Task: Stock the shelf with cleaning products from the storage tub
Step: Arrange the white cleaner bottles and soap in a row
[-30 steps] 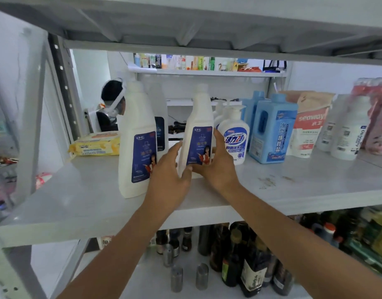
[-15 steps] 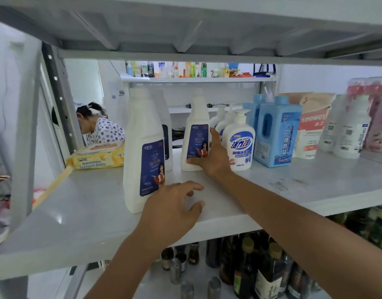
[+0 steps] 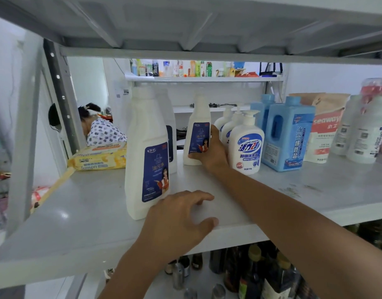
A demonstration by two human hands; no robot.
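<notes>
The slim white plastic bottle with the dark blue label (image 3: 197, 137) now stands upright just left of the white pump-top hand-wash bottle with the blue and red label (image 3: 247, 145), nearly touching the row of pump bottles behind it. A second ago it sat nearer the front lip, tilted between both hands. It has since been slid back into line.

The right hand (image 3: 213, 152) is clamped on its lower body, thumb across the label and fingers wrapped round the side facing the pump bottle. The left hand (image 3: 177, 225) has let go and drawn back, well in front and to the left of the pump bottle. Its fingers are spread and loosely arched on the pale grey metal shelf board (image 3: 88, 212), holding nothing.

A taller white bottle with the same blue label (image 3: 147, 156) stands forward and left of the pump bottle, just beside the left hand's fingers.

This bottle looks as good as placed, with only the right hand's release remaining. The storage tub is out of view, so I cannot tell how much stock is left
</notes>
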